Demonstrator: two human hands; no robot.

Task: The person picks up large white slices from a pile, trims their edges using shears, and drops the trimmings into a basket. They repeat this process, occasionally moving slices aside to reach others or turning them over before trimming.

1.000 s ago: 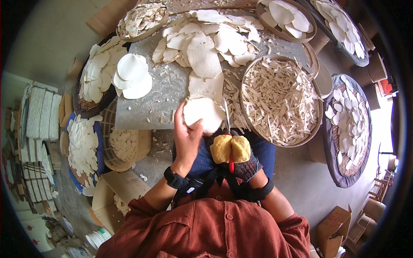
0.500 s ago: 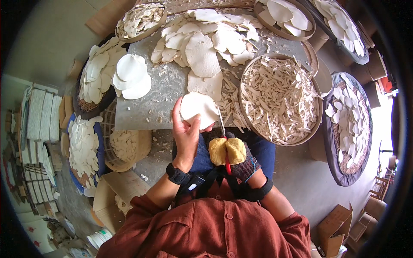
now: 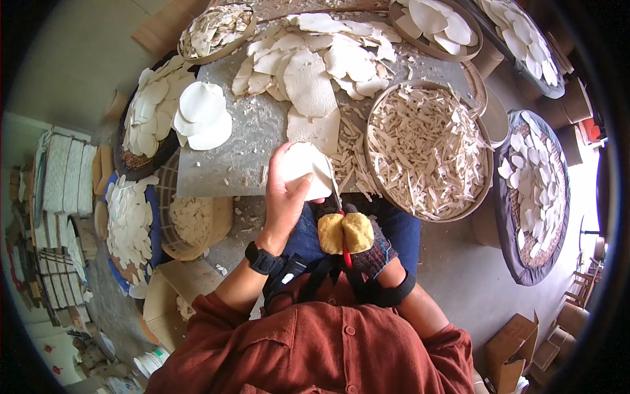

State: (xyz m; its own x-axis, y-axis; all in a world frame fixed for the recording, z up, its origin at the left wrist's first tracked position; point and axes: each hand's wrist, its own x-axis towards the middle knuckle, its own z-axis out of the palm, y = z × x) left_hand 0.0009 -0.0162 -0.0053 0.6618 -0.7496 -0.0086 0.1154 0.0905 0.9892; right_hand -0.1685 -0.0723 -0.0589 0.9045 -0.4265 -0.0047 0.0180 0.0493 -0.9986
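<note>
My bare left hand (image 3: 283,203) grips a thin, off-white, rounded slice (image 3: 303,165), thumb on its face and fingers round the left edge and underneath. I cannot tell what the slice is made of. A dark knitted glove covers my right hand (image 3: 377,256), closed on red-handled scissors (image 3: 337,192) padded with yellow foam (image 3: 357,231). The blades lie along the right edge of the slice. On the metal-grey table (image 3: 223,174) beyond, a ragged heap of larger untrimmed slices (image 3: 308,82) lies ahead, with a small stack of smooth rounded slices (image 3: 203,121) to its left.
A round tray of cut strips (image 3: 430,154) overhangs the table's near right edge. Cloth-rimmed trays of slices stand on the left (image 3: 130,220) and right (image 3: 535,187). Below left are a woven basket (image 3: 220,223) and a cardboard box (image 3: 161,295); another cardboard box (image 3: 512,351) sits lower right.
The slice has turned slightly in my left hand, whose fingers now reach further round its upper left edge. The scissors stay at its right edge, their blades looking closer together.
</note>
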